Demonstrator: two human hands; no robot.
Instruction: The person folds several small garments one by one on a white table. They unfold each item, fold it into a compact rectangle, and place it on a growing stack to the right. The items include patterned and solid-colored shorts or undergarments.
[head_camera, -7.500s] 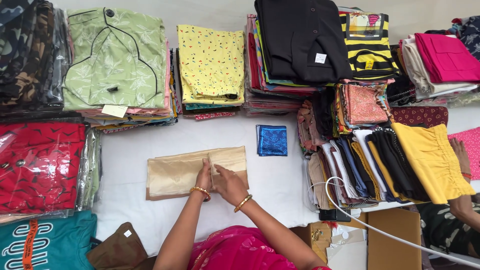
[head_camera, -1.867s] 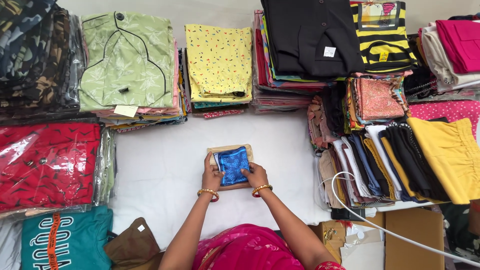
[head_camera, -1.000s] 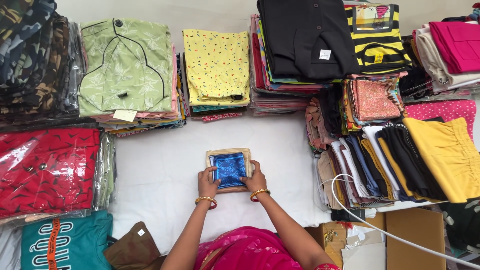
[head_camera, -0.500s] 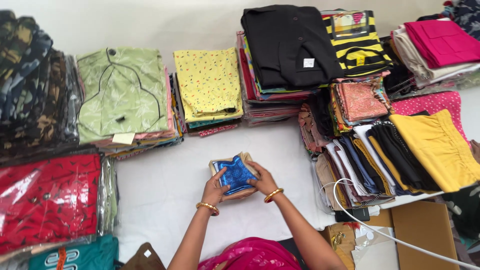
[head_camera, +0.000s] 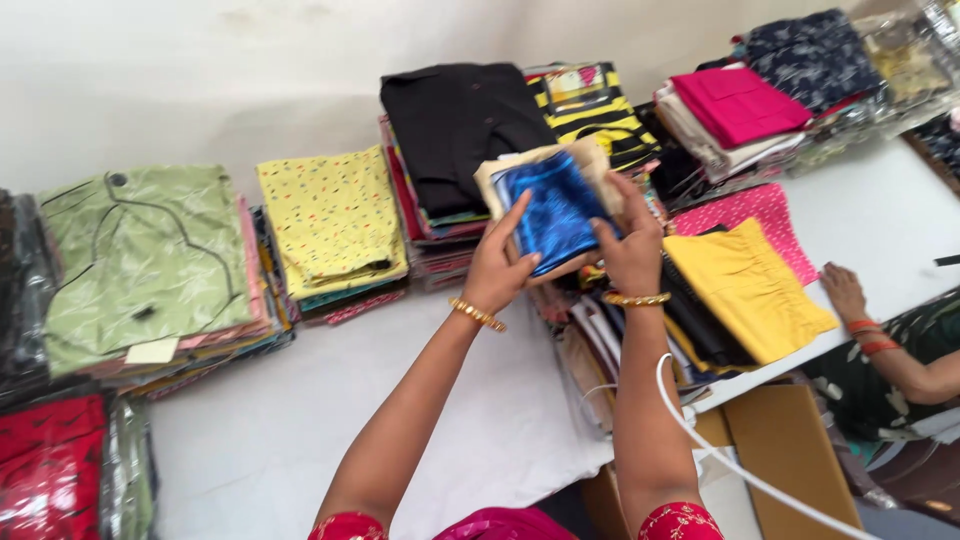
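Note:
A folded beige cloth (head_camera: 590, 165) with a shiny blue folded cloth (head_camera: 553, 208) on top is held up in the air in both my hands. My left hand (head_camera: 497, 266) grips its left side and my right hand (head_camera: 630, 245) grips its right side. The bundle hangs over the row of upright folded garments (head_camera: 700, 310), in front of the black folded stack (head_camera: 462, 125).
Stacks of folded clothes line the white table (head_camera: 300, 420): green (head_camera: 140, 255), yellow dotted (head_camera: 330, 215), striped yellow-black (head_camera: 600, 115), pink (head_camera: 735, 100), yellow (head_camera: 745, 285). Another person's hand (head_camera: 845, 295) rests at the right. A cardboard box (head_camera: 785, 455) and a white cable (head_camera: 720, 450) lie below.
The beige and blue bundle has been lifted off the table and carried up and right in both hands. The view has swung to the right.

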